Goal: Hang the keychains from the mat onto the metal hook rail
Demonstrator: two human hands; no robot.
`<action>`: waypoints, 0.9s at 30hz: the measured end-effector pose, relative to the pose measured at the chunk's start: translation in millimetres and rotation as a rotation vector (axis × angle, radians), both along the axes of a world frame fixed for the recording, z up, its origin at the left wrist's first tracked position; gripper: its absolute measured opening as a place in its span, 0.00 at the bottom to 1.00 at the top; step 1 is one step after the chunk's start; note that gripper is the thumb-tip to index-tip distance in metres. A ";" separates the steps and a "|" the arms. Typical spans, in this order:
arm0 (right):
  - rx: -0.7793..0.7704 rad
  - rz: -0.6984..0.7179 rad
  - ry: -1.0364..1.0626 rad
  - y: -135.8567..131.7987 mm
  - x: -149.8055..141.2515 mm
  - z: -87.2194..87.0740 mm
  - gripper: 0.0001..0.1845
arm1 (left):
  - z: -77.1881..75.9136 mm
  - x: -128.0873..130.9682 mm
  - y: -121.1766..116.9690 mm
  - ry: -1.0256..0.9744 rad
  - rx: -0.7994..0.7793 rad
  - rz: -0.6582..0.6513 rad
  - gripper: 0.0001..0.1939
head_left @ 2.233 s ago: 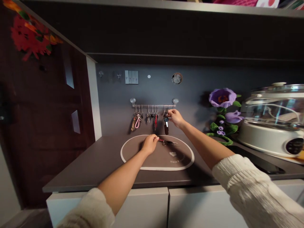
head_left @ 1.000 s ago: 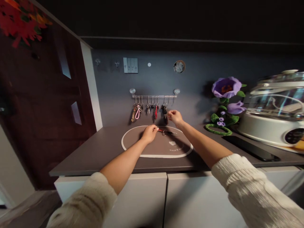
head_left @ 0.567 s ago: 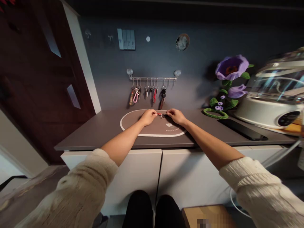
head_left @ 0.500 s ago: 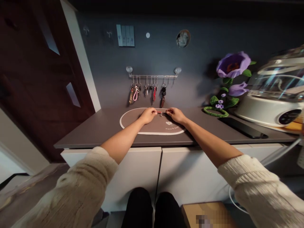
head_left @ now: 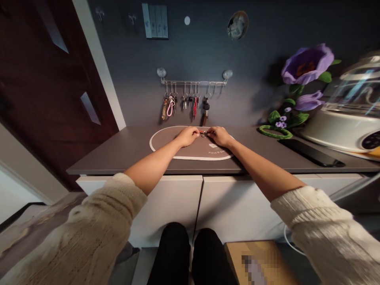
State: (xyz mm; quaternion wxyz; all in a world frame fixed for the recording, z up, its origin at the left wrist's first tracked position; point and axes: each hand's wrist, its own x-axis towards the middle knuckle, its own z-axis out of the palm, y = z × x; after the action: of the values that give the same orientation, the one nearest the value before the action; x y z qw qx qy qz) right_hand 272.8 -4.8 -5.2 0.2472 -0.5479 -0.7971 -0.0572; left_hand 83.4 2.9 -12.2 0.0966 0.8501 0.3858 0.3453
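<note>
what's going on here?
A person is handling a small bunch of keys with both bare hands, over the oval mat on a counter. The left hand pinches its red end; the right hand is at the other end, its grip too hidden to tell. Behind them, other keys hang from a hook rail on the wall. A phone lies on the counter to the right.

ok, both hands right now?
Left hand: closed, pinching the red key strap.
Right hand: at the key ring; open or closed can't be told.
</note>
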 end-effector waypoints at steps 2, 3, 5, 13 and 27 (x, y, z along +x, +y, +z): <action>0.000 -0.003 0.003 -1.6 -1.2 0.4 0.11 | -0.9 0.2 1.5 0.009 0.011 -0.009 0.08; 0.004 -0.004 0.006 -2.7 -2.0 0.6 0.11 | -1.2 0.3 1.9 0.013 0.016 -0.012 0.08; 0.012 0.000 0.012 -5.4 -4.1 1.3 0.11 | -1.1 0.5 1.7 0.020 0.022 -0.016 0.08; -0.011 0.052 0.059 -19.7 -12.7 8.3 0.12 | 2.3 2.0 -5.3 0.035 0.015 -0.041 0.12; 0.063 0.020 0.306 -26.8 -23.7 10.6 0.10 | 8.2 5.5 -13.4 -0.080 0.133 -0.051 0.06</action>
State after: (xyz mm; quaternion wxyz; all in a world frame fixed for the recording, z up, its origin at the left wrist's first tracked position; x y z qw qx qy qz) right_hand 249.0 -31.7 5.4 0.3834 -0.5344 -0.7533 0.0042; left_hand 88.8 -10.6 -4.0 0.0641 0.8498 0.3359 0.4012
